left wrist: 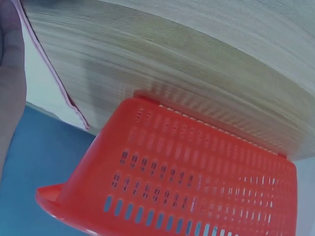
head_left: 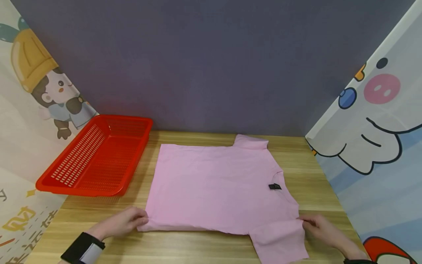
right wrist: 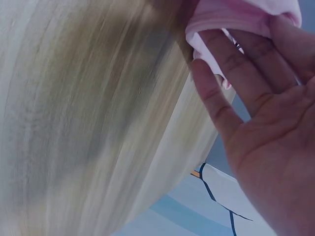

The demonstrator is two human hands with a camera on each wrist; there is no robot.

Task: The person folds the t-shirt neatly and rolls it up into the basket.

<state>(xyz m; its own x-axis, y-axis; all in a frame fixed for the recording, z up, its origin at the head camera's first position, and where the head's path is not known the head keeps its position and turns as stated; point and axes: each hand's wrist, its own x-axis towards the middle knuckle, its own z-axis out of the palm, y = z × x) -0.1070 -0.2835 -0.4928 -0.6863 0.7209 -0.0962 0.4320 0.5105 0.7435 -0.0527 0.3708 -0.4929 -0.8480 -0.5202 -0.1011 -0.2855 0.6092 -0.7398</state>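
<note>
A pink T-shirt (head_left: 214,187) lies spread on the table, its hem to the left and its neckline with a black label (head_left: 275,186) to the right. One sleeve (head_left: 280,242) sticks out toward the front edge; the other lies at the back. At the hem's near corner my left hand (head_left: 126,221) pinches the cloth. My right hand (head_left: 318,229) pinches the shoulder edge beside the near sleeve, and in the right wrist view the thumb and fingers hold the pink fabric (right wrist: 236,17). Only a sliver of the left hand (left wrist: 11,64) shows in the left wrist view.
A red plastic basket (head_left: 132,146) with slotted sides stands at the left of the wooden table (head_left: 293,157). Behind the table rises a dark grey panel (head_left: 211,66). Cartoon-printed sheets border the left and right sides.
</note>
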